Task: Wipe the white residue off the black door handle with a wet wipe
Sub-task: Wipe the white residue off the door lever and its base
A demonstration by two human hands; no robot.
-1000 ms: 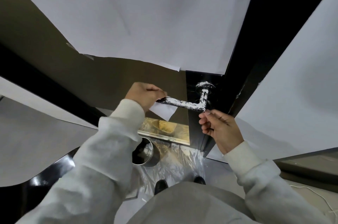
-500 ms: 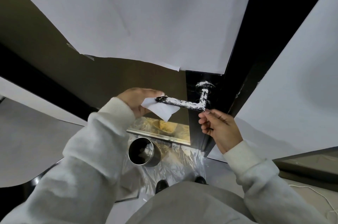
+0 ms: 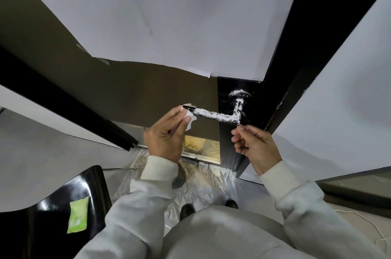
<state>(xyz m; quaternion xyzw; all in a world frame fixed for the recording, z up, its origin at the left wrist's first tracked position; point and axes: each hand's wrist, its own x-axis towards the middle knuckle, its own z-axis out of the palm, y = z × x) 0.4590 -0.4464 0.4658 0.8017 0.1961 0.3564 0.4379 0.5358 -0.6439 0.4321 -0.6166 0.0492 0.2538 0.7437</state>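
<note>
Left hand [image 3: 164,136] is pinching the wet wipe [image 3: 189,118] against the free end of the door handle [image 3: 215,115], at nine o'clock of its rosette. Right hand [image 3: 257,146], loosely curled and holding nothing, is touching the handle's elbow; white residue [image 3: 208,114] is coating the lever.

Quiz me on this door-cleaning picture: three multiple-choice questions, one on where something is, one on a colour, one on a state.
1. Where is the wet wipe?
A. in the left hand, at the lever's free end
B. on the floor
C. draped over the chair

2. What colour is the packet on the black chair?
A. red
B. green
C. blue

3. What state is the door handle in?
A. wiped fully clean
C. taken off the door
B. mostly coated in white residue

Answers: 1 A, the left hand pinches it at the tip; 2 B, it is light green; 3 B, white covers lever and neck, only the tip looks black.
</note>
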